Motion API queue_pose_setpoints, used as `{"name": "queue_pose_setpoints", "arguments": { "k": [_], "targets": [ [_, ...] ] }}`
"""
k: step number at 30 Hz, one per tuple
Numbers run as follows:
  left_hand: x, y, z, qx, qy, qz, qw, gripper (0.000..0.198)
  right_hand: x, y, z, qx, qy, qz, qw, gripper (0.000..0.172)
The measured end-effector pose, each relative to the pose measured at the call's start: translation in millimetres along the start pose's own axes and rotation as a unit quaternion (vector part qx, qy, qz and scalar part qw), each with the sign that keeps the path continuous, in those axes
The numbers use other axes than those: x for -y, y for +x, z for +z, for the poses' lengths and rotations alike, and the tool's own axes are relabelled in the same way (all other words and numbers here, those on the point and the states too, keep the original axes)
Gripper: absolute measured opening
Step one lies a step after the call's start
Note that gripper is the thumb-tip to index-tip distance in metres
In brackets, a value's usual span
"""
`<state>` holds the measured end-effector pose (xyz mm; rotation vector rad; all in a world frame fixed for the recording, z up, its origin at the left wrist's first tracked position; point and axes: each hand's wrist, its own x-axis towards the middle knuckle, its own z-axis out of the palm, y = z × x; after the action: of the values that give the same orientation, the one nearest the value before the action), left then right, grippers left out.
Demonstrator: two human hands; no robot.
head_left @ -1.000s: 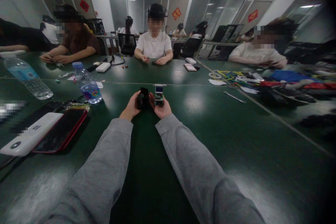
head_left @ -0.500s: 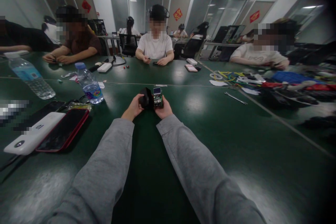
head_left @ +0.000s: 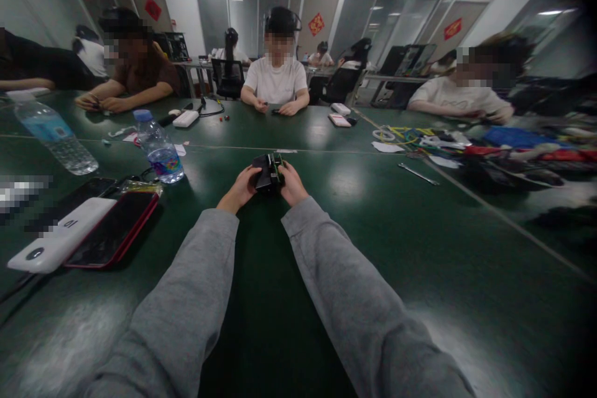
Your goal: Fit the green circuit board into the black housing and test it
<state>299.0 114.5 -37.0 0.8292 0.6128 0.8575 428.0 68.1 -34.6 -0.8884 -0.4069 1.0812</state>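
Over the green table point(head_left: 373, 242), my left hand point(head_left: 241, 188) grips a black plastic casing point(head_left: 264, 179) with the thumb across its near face. My right hand point(head_left: 293, 184) is closed on a green circuit board point(head_left: 279, 163), seen almost edge-on. The board lies against the casing's right side, and the two touch or nearly touch; how far one sits inside the other I cannot tell. Most of the board is covered by my right fingers. Both hands are close together in the middle of the view.
On the left stand two water bottles point(head_left: 161, 152), near a red-cased phone point(head_left: 116, 230) and a white power bank point(head_left: 63, 236). A wrench point(head_left: 418, 174) lies on the right, before a heap of cables and tools point(head_left: 504, 143). Several people sit around, one straight across point(head_left: 276, 78).
The circuit board has turned from showing its face to nearly edge-on and moved left against the casing. The casing has tilted. My right hand has rotated inward; my left stays nearly in place.
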Motion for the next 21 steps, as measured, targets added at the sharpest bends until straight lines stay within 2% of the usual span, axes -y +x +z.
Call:
{"name": "queue_pose_setpoints", "arguments": {
  "k": [4, 8, 13, 18, 21],
  "targets": [
    [-0.6, -2.2, 0.8, -0.009, 0.002, -0.006, 1.0, 0.032, -6.8, 0.1, 5.8, -0.036, -0.088, -0.053, 0.994, 0.041],
    [-3.8, -3.7, 0.0, -0.005, -0.009, -0.045, 0.999, 0.027, -11.4, -4.0, 9.4, -0.002, -0.106, -0.113, 0.988, 0.044],
    [-5.8, -3.7, 0.2, -0.017, -0.022, -0.066, 0.997, 0.023, -10.4, -8.4, 12.7, 0.052, -0.064, -0.099, 0.992, 0.046],
    [-3.9, -4.4, 4.2, -0.018, -0.011, -0.05, 0.999, 0.027, -9.5, -16.9, 15.9, 0.004, -0.104, -0.155, 0.982, 0.045],
    [-3.8, -5.5, 5.8, -0.028, -0.009, -0.039, 0.999, 0.031, -9.2, -23.4, 18.7, 0.002, -0.119, -0.183, 0.976, 0.045]
  ]
}}
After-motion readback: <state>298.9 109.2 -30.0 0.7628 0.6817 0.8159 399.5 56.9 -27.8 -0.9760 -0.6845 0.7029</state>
